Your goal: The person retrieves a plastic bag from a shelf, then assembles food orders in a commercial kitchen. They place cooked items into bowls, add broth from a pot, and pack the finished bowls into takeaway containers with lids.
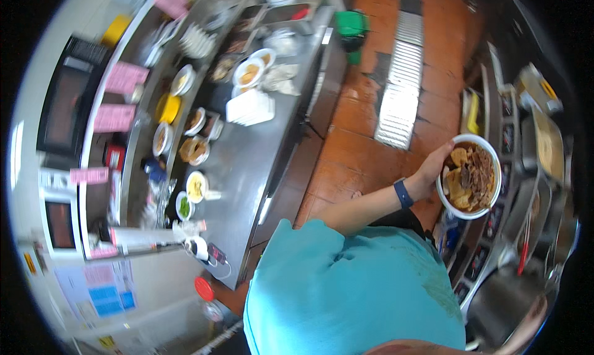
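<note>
Wrapped round the far left rim of a white bowl (465,215), my left hand (433,168) holds it out to the right, with a dark wristband on the wrist. Shredded brown meat (479,172) fills one side of the bowl, and yellowish-brown slices (458,191) lie along the other. At the lower right, part of my right forearm (533,321) shows beside a large metal pot (504,305). The fingers of that hand are blurred near the picture's rim, so its grip cannot be made out. A red-handled utensil (525,256) stands close to the pot.
On the left runs a steel counter (247,151) with several filled bowls, a stack of white containers (250,107) and shelves above. A green bin (351,24) stands at its far end. A metal drain grate (399,107) crosses the orange tile floor. Metal trays (549,144) line the right side.
</note>
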